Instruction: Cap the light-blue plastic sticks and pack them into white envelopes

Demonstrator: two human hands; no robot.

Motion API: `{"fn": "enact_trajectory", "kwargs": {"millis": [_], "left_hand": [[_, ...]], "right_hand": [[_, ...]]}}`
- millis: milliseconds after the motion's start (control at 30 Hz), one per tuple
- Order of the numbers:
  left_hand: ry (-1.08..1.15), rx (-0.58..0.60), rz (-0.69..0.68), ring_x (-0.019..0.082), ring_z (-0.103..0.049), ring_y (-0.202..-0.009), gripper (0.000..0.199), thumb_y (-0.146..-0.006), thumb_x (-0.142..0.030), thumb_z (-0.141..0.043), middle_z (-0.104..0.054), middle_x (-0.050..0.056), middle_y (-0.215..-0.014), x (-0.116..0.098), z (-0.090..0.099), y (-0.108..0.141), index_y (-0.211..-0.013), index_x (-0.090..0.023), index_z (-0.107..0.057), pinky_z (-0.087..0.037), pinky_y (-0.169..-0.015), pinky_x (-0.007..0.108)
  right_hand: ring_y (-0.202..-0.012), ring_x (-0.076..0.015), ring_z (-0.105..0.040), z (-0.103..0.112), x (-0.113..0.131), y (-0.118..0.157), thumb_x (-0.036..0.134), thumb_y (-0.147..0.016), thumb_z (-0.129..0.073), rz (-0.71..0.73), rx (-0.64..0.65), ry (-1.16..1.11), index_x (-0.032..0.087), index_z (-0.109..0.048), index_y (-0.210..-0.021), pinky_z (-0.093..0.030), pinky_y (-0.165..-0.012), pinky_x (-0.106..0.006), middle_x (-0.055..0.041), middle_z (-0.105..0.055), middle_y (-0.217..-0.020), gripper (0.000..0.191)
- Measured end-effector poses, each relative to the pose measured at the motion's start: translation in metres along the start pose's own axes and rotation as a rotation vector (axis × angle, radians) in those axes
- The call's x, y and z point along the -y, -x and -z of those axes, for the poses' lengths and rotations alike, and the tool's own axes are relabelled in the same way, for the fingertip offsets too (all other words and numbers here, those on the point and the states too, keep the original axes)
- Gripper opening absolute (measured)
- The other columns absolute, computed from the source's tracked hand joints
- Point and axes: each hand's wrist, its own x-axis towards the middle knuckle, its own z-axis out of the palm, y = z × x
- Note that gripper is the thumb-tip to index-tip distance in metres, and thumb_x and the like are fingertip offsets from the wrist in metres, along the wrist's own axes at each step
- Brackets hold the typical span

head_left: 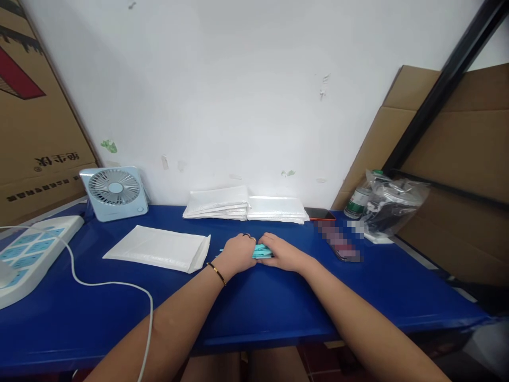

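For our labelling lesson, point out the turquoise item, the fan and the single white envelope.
Turquoise item (261, 251): head view, exposed middle.
Fan (115, 188): head view, central hub.
White envelope (155, 248): head view, upper face.

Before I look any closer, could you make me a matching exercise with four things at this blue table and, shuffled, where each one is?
Things:
1. Light-blue square fan
2. Single white padded envelope
3. Turquoise bundle
4. Clear plastic bag

Places:
A. Gripped between left hand and right hand
B. Beside a green-labelled bottle
C. Standing at the blue table's back left
D. Lying flat, just left of the left hand

Pairs: 1-C, 2-D, 3-A, 4-B
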Motion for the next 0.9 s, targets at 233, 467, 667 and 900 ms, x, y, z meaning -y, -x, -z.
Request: {"fn": "enact_trajectory", "kwargs": {"millis": [233, 467, 667, 900], "left_hand": [[0.001, -0.044, 0.042, 0.028, -0.064, -0.082, 0.025, -0.077, -0.024, -0.050, -0.066, 0.010, -0.086, 0.001, 0.004, -0.004, -0.101, -0.016, -0.048, -0.046, -0.073, 0.037], [0.216, 0.065, 0.195, 0.028, -0.063, -0.089, 0.029, -0.076, -0.034, -0.053, -0.065, 0.010, -0.097, 0.009, 0.003, -0.002, -0.101, -0.021, -0.047, -0.045, -0.066, 0.030], [0.322, 0.095, 0.236, 0.026, -0.064, -0.081, 0.047, -0.069, -0.062, -0.055, -0.066, 0.008, -0.090, 0.011, 0.008, -0.001, -0.092, -0.020, -0.052, -0.044, -0.058, 0.028], [0.184, 0.103, 0.184, 0.026, -0.064, -0.084, 0.030, -0.075, -0.048, -0.054, -0.066, 0.009, -0.089, 0.001, 0.002, 0.000, -0.084, -0.020, -0.059, -0.046, -0.066, 0.030]], "right_hand": [[-0.112, -0.0242, -0.052, -0.005, -0.015, -0.007, 0.060, -0.086, -0.032, -0.429, -0.613, -0.673, 0.021, -0.052, -0.121, -0.043, -0.090, -0.038, -0.0103, -0.058, -0.119, 0.056], [-0.118, -0.0216, -0.046, -0.005, -0.031, -0.011, 0.046, -0.089, -0.031, -0.422, -0.564, -0.559, 0.026, -0.063, -0.110, -0.032, -0.103, -0.038, -0.0016, -0.058, -0.122, 0.043], [-0.092, -0.0200, -0.058, -0.003, -0.041, -0.004, 0.014, -0.064, -0.055, -0.260, -0.216, -0.256, 0.019, -0.065, -0.097, -0.043, -0.087, -0.033, -0.0048, -0.063, -0.102, 0.035], [-0.086, -0.0173, -0.060, -0.004, -0.031, 0.002, 0.010, -0.060, -0.057, -0.251, -0.159, -0.613, 0.019, -0.052, -0.111, -0.047, -0.075, -0.029, -0.0038, -0.062, -0.097, 0.052]]}}
